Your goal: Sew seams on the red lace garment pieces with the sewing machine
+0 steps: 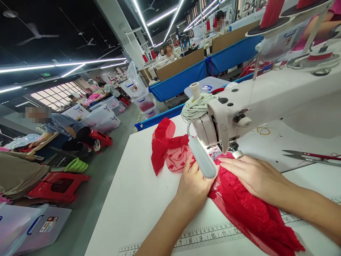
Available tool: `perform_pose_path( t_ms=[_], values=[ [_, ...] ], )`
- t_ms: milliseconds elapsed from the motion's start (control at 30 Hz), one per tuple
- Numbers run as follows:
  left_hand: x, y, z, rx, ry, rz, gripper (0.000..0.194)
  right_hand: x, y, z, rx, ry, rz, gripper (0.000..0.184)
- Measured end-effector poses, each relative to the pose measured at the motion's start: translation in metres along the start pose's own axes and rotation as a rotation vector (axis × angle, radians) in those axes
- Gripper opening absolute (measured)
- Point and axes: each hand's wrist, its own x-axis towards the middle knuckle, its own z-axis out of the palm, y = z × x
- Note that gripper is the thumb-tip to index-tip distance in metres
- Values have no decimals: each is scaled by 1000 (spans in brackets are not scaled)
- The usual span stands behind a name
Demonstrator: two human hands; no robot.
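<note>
Red lace fabric runs under the needle area of a white sewing machine, and its sheer, patterned end lies bunched beyond the needle. My left hand presses on the fabric left of the needle, fingers spread, partly behind a grey lamp. On the right, my right hand lies flat over the lace with its fingers stretched toward the presser foot. The lamp hides some of the left fingertips.
Scissors with red on them lie on the right of the white table. A ruler scale runs along its front. Pale cord is coiled on the machine head. Beyond are plastic boxes, red stools and seated people.
</note>
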Motion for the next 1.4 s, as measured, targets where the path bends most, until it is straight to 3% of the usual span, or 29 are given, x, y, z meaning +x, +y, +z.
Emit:
perform_pose_path(
  t_ms=[200, 567, 967, 1400],
  values=[
    [1, 0, 2, 7, 6, 4, 34, -5, 3, 11, -17, 36, 21, 55],
    [1, 1, -1, 30, 14, 7, 32, 5, 1, -6, -52, -7, -59, 50],
    [0, 1, -2, 40, -36, 9, 37, -1, 4, 9, -5, 41, 3, 52],
    [-1, 0, 0, 33, -58, -2, 38, 3, 6, 7, 13, 41, -19, 52]
  ],
)
